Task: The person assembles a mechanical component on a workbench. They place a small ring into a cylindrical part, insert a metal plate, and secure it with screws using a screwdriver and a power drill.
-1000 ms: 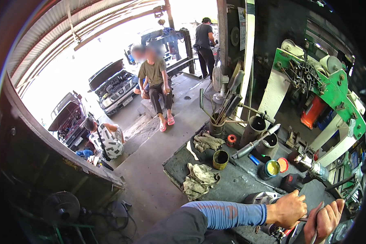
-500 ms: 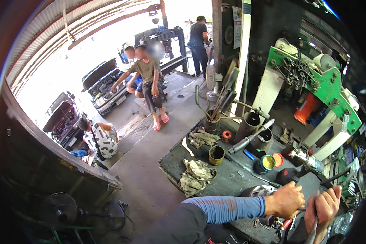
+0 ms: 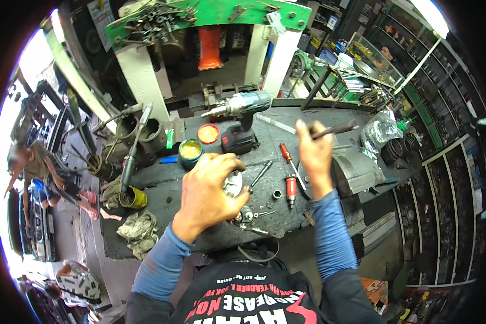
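Observation:
My left hand (image 3: 208,194) is closed round a round silvery metal part (image 3: 233,184), low over the workbench. Further right, my right hand (image 3: 313,154) is raised and closed on a dark rod-like handle (image 3: 337,129), which points to the right. The far end of that tool is hard to make out. Between my hands on the bench lie a dark socket extension (image 3: 261,174), a red screwdriver (image 3: 285,152), a thick red-bodied driver (image 3: 291,190) and a small socket (image 3: 277,194). Small bolts and washers lie near my left hand.
A cordless power tool (image 3: 240,121) stands behind, beside an open grease tin (image 3: 191,151) and its red lid (image 3: 208,133). Rags (image 3: 139,233) and a yellow can (image 3: 134,198) are at left. A curved metal housing (image 3: 356,170) sits at right; a green-and-white press frame (image 3: 137,81) stands beyond.
My view has swung right, toward the bench. My hands, close together before, are now apart: the left by the round metal part, the right raised with the dark-handled tool.

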Motion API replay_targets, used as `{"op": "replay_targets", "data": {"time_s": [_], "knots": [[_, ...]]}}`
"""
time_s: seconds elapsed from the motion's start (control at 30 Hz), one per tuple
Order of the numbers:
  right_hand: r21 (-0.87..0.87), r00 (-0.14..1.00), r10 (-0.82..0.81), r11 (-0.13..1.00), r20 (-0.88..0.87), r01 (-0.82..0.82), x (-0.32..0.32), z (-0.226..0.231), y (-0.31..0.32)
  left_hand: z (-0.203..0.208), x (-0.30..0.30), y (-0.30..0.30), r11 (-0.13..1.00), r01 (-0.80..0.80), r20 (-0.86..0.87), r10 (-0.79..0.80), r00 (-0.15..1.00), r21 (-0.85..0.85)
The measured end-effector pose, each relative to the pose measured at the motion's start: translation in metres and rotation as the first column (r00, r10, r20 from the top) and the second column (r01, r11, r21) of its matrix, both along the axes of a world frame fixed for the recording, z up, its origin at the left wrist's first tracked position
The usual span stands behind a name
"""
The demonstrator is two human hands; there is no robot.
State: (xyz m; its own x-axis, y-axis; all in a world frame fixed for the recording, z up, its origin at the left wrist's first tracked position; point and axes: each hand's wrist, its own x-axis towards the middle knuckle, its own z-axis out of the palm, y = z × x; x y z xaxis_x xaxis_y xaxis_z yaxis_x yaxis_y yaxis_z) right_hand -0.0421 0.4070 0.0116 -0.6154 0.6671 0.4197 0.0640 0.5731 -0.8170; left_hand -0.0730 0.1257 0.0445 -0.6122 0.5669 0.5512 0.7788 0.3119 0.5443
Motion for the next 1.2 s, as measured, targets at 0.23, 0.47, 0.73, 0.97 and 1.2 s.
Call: {"op": "replay_targets", "data": {"time_s": [0.23,0.47,0.73,0.97,1.2], "knots": [[-0.572,0.961,-0.149,0.778,0.233,0.259,-0.006,-0.217,0.032,0.003,0.018,0.009,0.967,-0.253,0.010,0.253,0.967,-0.024],[-0.246,0.855,-0.136,0.924,0.501,0.292,-0.026,-0.230,0.056,0.005,0.026,0.027,0.949,-0.314,-0.002,0.314,0.949,-0.029],[-0.314,0.960,-0.235,0.933,-0.153,0.179,-0.100,-0.061,0.118,0.005,0.024,0.025,0.954,-0.298,0.010,0.299,0.954,-0.045],[-0.114,0.880,-0.421,0.907,-0.221,0.405,-0.133,0.008,0.324,0.003,0.023,0.029,0.948,-0.312,0.012,0.314,0.949,-0.064],[0.554,0.925,-0.285,0.826,0.251,0.104,-0.087,-0.005,0.399,0.002,0.023,0.032,0.931,-0.347,0.020,0.351,0.936,-0.111]]}}
